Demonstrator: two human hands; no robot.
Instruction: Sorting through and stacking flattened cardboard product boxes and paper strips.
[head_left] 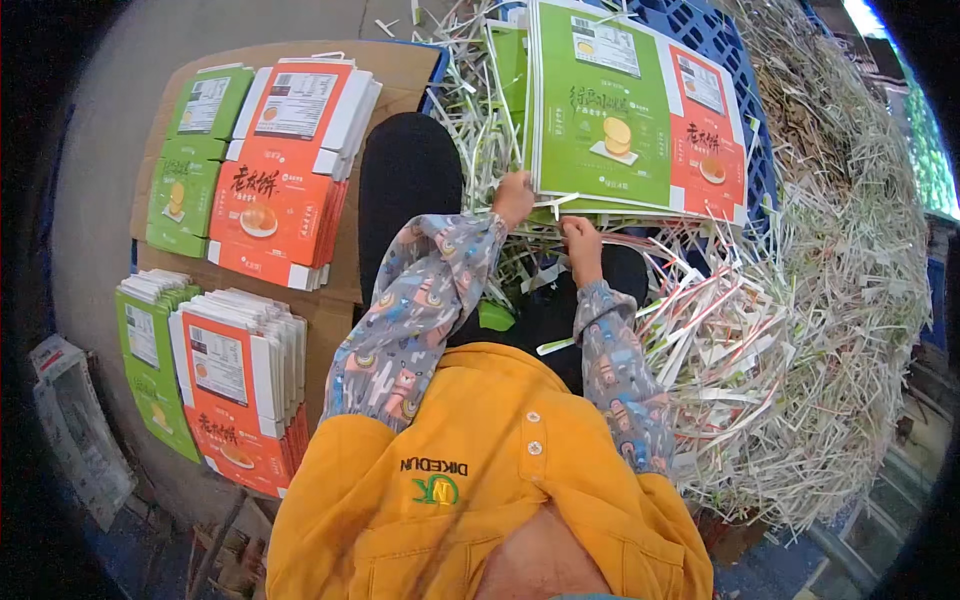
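Note:
A stack of printed cardboard sheets (625, 120), green with an orange-red part at the right, lies in front of me. At its near left corner my left hand (514, 199) is closed, its fingers by a thin white paper strip (557, 203) that juts out along the near edge. Just to the right and nearer, my right hand (582, 248) is closed too, thumb and fingers pressed together close to the stack's near edge. What those fingers pinch is too small to make out. Patterned grey sleeve covers (425, 290) reach both wrists.
Blue plastic crates (660, 18) stand beneath and behind the stack. A large heap of paper trimmings (800, 400) fills the right side. On brown cardboard (395, 75) at the left sit piles of green cards (187, 165) and orange-red cards (280, 180), with more nearer piles (235, 375).

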